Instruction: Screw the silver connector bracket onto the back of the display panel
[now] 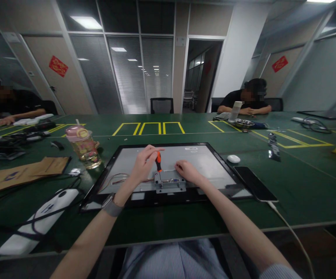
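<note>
A flat panel with a black frame and grey metal back [214, 166] lies on the green table in front of me. On its near edge sits a small metal bracket with ports [170, 186]. My left hand [144, 161] grips the orange and black handle of a screwdriver [158, 161], its shaft pointing down to the left end of the bracket. My right hand [187, 170] rests on the panel just behind the bracket's right side, fingers curled; whatever is in them is hidden. Thin wires [118, 178] run over the panel's left part to the bracket.
Left of the panel stand a drink bottle [83, 147], a brown paper bag [25, 172] and a white power strip [40, 221] with black cables. To the right lie a phone [255, 184] on a cable and a white earbud case [233, 159]. Two people sit across the table.
</note>
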`<state>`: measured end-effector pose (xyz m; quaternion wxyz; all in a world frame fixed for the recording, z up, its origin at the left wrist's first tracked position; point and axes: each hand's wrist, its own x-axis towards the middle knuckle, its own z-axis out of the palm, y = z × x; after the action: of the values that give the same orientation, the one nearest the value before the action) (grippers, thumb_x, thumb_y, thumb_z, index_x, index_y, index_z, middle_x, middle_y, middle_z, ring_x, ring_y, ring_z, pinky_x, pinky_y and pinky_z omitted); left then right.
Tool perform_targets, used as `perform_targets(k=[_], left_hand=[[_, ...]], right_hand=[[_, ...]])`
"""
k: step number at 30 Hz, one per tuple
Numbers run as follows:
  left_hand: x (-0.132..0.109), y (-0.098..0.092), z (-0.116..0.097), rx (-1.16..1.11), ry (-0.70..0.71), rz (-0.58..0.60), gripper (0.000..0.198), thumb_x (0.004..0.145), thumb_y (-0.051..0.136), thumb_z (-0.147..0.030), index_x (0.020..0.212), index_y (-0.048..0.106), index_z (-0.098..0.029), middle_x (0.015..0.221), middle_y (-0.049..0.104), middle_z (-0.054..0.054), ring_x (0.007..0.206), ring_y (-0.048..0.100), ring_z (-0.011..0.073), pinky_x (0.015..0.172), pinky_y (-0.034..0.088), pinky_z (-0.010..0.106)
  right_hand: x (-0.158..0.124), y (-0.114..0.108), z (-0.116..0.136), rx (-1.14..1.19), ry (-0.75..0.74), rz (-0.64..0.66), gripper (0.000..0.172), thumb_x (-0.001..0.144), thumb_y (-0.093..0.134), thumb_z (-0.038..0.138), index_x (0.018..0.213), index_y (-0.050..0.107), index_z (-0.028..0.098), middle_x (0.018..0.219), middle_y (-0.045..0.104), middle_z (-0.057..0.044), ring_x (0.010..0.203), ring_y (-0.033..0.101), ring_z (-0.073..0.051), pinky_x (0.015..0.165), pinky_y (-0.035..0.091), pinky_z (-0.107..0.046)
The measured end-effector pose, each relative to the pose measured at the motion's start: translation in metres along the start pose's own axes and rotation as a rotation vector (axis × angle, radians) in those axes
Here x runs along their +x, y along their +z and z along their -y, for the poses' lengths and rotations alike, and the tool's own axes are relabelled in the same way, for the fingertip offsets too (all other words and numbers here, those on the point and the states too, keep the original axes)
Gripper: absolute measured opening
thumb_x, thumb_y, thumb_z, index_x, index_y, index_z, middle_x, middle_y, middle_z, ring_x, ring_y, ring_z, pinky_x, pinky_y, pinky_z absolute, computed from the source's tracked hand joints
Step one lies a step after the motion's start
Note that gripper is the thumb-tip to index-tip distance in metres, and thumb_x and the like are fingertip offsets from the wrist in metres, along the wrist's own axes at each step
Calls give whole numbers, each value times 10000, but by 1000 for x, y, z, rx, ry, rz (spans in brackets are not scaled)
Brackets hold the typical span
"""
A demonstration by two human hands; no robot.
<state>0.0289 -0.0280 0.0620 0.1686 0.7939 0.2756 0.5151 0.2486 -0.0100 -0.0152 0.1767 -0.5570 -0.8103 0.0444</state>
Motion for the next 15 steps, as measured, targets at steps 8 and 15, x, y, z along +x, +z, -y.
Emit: perform_targets(k=[8, 15], left_hand=[[-9, 3, 24, -182, -142, -127, 235, 861, 557, -291, 1043, 660, -181, 858, 613, 35, 770, 614, 133, 735, 504, 266], [-13, 1, 11, -207, -139, -163, 256, 900, 487, -302, 1004, 686, -177, 969, 688, 81, 916, 648, 176, 827, 507, 303]], right_hand=[[0, 0, 1, 6, 9, -3, 211, 928, 442, 201, 858, 636, 153, 892, 683, -99, 889, 602, -192, 761, 375, -246], [-1, -3, 3, -7, 8, 1, 207, 928, 445, 194, 854, 634, 156, 884, 680, -98, 889, 600, -186, 761, 371, -242]])
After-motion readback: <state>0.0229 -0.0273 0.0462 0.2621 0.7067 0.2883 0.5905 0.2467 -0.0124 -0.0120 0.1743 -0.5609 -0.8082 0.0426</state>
